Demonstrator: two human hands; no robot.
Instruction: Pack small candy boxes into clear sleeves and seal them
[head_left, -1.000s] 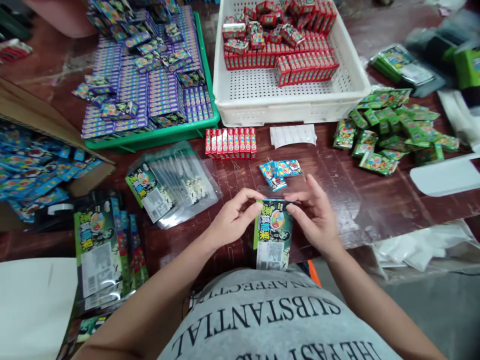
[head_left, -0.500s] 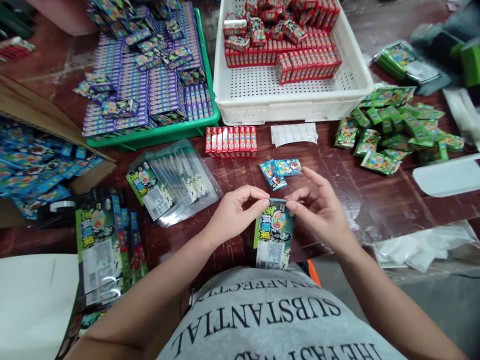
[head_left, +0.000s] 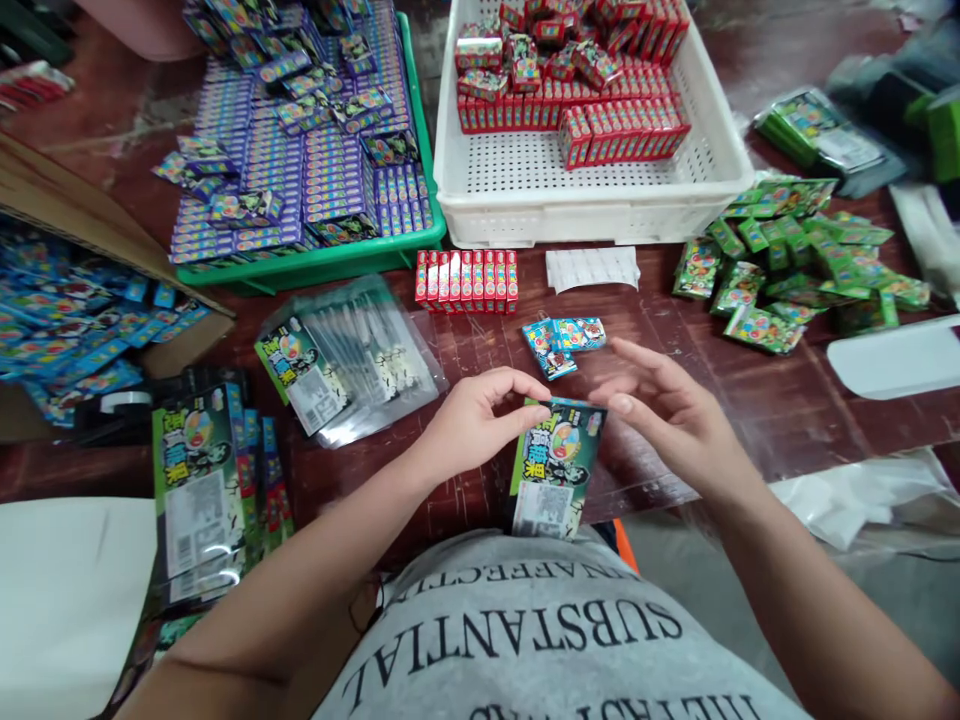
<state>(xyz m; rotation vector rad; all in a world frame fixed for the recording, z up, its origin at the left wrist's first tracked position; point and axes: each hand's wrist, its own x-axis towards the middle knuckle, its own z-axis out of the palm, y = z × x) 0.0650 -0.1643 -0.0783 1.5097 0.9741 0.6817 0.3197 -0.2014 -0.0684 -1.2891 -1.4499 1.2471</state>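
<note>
From where I'm standing, left hand (head_left: 480,422) pinches the green-black packet (head_left: 556,470) up top — probably light, slick, bendy, so grab corners. Right hand (head_left: 675,420) hovers loose beside it.

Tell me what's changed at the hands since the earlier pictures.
The right hand has shifted right, its thumb coming off the front of the black-and-green packet; whether its fingers still touch is unclear. The packet's top has swung slightly right. The left hand still pinches its top edge. The red boxes stayed put.
</note>
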